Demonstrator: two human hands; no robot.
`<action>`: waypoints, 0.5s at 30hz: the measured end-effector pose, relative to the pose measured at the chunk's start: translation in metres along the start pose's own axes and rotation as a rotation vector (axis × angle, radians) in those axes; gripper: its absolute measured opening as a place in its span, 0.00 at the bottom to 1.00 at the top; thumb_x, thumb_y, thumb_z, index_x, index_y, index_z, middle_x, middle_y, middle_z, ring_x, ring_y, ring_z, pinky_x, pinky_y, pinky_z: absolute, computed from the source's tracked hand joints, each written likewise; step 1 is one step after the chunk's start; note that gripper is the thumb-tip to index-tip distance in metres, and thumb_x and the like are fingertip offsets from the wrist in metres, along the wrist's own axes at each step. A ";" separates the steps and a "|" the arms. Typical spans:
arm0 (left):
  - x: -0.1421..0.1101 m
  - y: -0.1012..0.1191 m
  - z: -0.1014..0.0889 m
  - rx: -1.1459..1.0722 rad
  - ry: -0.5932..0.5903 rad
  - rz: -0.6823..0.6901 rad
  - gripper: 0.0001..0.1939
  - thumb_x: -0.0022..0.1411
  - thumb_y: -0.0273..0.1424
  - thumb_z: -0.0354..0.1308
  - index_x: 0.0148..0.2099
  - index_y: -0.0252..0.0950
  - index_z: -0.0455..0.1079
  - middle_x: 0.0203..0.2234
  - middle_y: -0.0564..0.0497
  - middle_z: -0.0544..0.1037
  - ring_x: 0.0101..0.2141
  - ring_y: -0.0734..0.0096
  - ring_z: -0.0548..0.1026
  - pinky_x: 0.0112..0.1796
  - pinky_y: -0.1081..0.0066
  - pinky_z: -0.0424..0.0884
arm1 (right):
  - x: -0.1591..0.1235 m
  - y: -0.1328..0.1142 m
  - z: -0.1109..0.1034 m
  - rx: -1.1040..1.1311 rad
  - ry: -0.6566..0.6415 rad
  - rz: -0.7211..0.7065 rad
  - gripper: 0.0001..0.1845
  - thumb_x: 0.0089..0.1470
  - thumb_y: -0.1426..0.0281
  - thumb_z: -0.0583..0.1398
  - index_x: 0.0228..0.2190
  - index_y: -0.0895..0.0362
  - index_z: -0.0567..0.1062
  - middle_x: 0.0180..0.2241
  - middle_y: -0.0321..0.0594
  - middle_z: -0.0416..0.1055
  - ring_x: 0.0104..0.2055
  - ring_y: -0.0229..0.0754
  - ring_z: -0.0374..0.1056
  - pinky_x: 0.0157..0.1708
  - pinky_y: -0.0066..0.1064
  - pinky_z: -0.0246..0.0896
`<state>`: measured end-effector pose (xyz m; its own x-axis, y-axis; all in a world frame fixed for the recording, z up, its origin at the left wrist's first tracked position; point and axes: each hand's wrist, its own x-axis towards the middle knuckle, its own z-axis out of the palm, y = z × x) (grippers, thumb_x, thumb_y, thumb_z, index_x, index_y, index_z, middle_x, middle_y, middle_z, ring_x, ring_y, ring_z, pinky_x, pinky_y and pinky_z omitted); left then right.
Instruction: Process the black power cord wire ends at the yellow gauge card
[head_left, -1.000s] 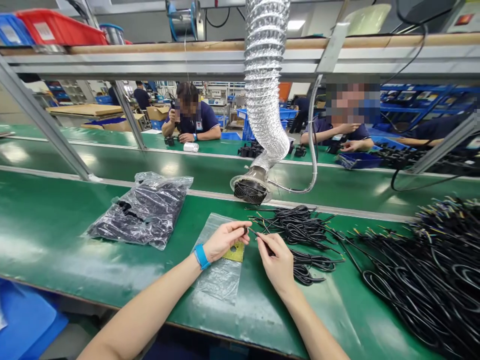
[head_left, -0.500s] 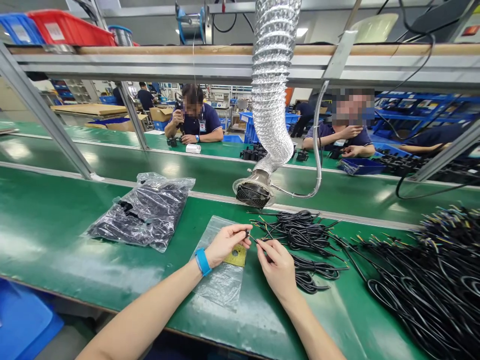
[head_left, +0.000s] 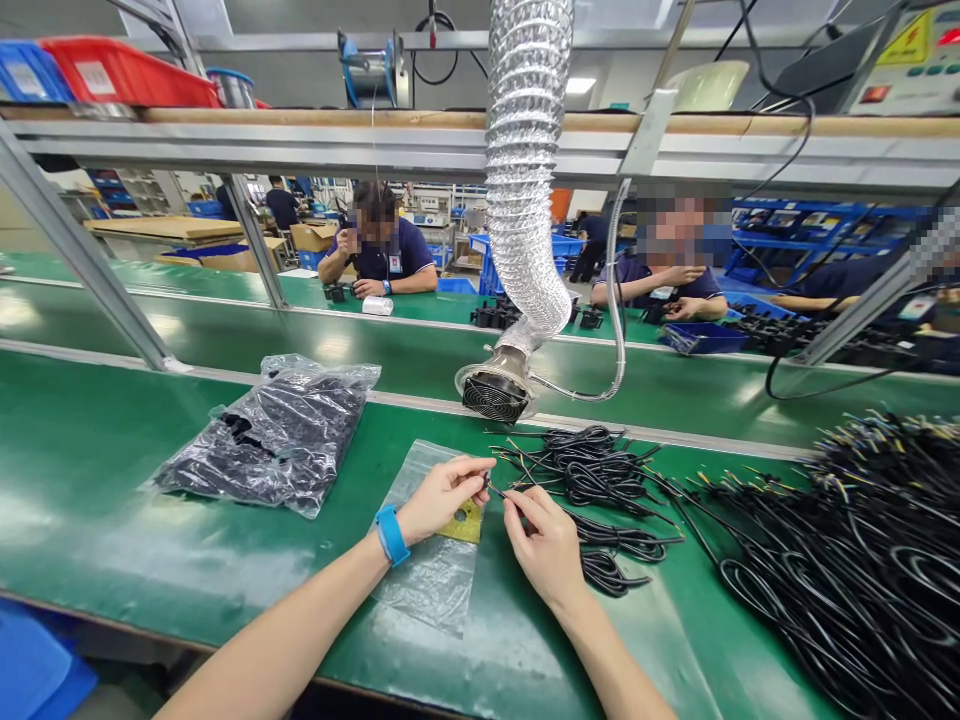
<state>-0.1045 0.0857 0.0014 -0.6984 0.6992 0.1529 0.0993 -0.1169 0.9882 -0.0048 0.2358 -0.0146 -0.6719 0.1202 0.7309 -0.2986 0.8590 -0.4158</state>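
Observation:
My left hand [head_left: 442, 500], with a blue band at its wrist, pinches a small black part [head_left: 486, 481] between thumb and fingers. My right hand [head_left: 546, 545] is closed on the end of a thin black cable [head_left: 501, 491], whose bare wire tips meet the small part. Under my left hand lies a yellow sponge [head_left: 466, 527] with a dark hole, partly covered by my fingers. The sponge rests on a clear plastic bag [head_left: 431, 590]. Bundles of coiled black cables [head_left: 592, 475] lie just beyond my right hand.
A fume duct with a black fan [head_left: 495, 398] hangs just beyond my hands. On the left lies a clear bag of black parts [head_left: 262, 440]. A large heap of black cables [head_left: 832, 570] covers the right. Co-workers [head_left: 394, 250] sit across the green bench [head_left: 75, 480].
The view has shifted slightly, so the bench scene sits a little further left. Both hands stay close together, and the small black part has dropped slightly in my left fingers.

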 end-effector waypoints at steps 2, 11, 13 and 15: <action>0.000 -0.002 0.001 -0.049 0.019 -0.012 0.23 0.58 0.42 0.62 0.53 0.36 0.72 0.34 0.49 0.73 0.31 0.71 0.74 0.36 0.68 0.71 | 0.000 0.000 0.000 0.002 0.001 0.000 0.12 0.61 0.71 0.54 0.34 0.57 0.78 0.25 0.38 0.69 0.24 0.36 0.65 0.24 0.26 0.59; -0.003 -0.007 0.006 0.089 0.065 0.002 0.17 0.57 0.39 0.64 0.45 0.34 0.75 0.36 0.46 0.79 0.36 0.67 0.76 0.40 0.66 0.72 | -0.003 -0.001 0.001 -0.031 -0.039 -0.032 0.12 0.62 0.71 0.53 0.36 0.58 0.77 0.26 0.39 0.69 0.26 0.37 0.66 0.26 0.27 0.60; -0.004 -0.007 0.007 0.036 0.032 -0.039 0.18 0.56 0.40 0.64 0.45 0.34 0.74 0.36 0.45 0.79 0.35 0.66 0.77 0.40 0.65 0.73 | -0.003 0.000 0.001 -0.002 -0.050 -0.031 0.13 0.64 0.72 0.52 0.37 0.58 0.76 0.28 0.40 0.69 0.28 0.38 0.67 0.28 0.27 0.62; -0.004 -0.009 0.008 -0.030 0.016 -0.084 0.19 0.54 0.40 0.65 0.44 0.33 0.74 0.36 0.45 0.79 0.34 0.66 0.78 0.40 0.64 0.73 | -0.003 0.001 0.001 0.011 -0.070 -0.023 0.13 0.64 0.72 0.51 0.36 0.57 0.75 0.28 0.40 0.70 0.29 0.38 0.67 0.29 0.28 0.62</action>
<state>-0.0972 0.0896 -0.0077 -0.7148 0.6959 0.0688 0.0186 -0.0793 0.9967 -0.0041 0.2356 -0.0176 -0.7108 0.0649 0.7004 -0.3218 0.8554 -0.4058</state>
